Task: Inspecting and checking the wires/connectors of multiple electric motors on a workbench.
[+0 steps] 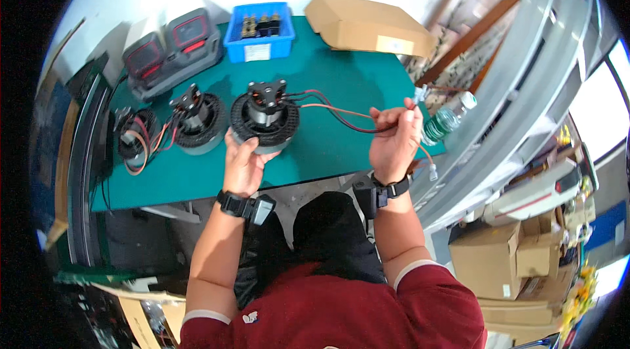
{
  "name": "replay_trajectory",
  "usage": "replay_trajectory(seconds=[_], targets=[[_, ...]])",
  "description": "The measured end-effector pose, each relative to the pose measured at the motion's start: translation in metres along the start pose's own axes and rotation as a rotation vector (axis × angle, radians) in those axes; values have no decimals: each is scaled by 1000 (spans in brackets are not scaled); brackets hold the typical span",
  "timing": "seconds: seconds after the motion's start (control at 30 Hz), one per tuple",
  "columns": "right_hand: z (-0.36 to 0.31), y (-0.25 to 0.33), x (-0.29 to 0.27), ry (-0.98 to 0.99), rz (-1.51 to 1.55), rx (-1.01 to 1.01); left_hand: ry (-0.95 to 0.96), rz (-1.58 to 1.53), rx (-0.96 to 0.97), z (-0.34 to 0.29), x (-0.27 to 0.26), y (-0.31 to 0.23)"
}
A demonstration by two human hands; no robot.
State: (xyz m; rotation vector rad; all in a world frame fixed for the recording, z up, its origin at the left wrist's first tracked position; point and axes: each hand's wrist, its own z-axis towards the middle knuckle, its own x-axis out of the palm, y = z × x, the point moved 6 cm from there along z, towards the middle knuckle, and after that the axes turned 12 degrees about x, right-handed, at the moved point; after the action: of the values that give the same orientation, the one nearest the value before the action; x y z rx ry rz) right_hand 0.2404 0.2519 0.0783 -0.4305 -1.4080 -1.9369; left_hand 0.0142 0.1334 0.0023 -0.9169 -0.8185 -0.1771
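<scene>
While round black motor is steadied at green surface near edge by left hand, fingers curled against its lower rim, red and black wires from motor top are pinched in closed right hand, right of motor. Two similar motors are seen left of it; blue bin and cardboard box beyond it.

1. The motor is a round black unit with a ribbed rim and a black terminal block on top, standing upright on the green table just right of a matching motor.
2. Its red, brown and dark wires stretch rightward off the terminal block, lifted clear of the table.
</scene>
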Motion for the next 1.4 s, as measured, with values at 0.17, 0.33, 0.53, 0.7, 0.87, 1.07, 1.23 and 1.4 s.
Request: replay_trajectory(seconds=[0.17,0.33,0.53,0.7,0.87,1.07,1.23,1.4], targets=[[-5,8,-12,61,55,0,16,37,28,2,-1,3],[-27,25,0,272,-190,-183,-1,40,24,1,-2,4],[-41,37,12,384,-146,-244,33,35,20,1,0,4],[-49,39,15,398,-131,-223,19,24,-16,-1,-1,4],[-48,38,16,424,-5,-172,22,10,-14,0,0,3],[-45,36,16,375,88,-48,13,11,-12,-2,-1,2],[-43,33,12,284,32,-5,33,24,-13,0,-1,2],[-41,36,11,161,-33,6,14,40,-23,1,-1,5]])
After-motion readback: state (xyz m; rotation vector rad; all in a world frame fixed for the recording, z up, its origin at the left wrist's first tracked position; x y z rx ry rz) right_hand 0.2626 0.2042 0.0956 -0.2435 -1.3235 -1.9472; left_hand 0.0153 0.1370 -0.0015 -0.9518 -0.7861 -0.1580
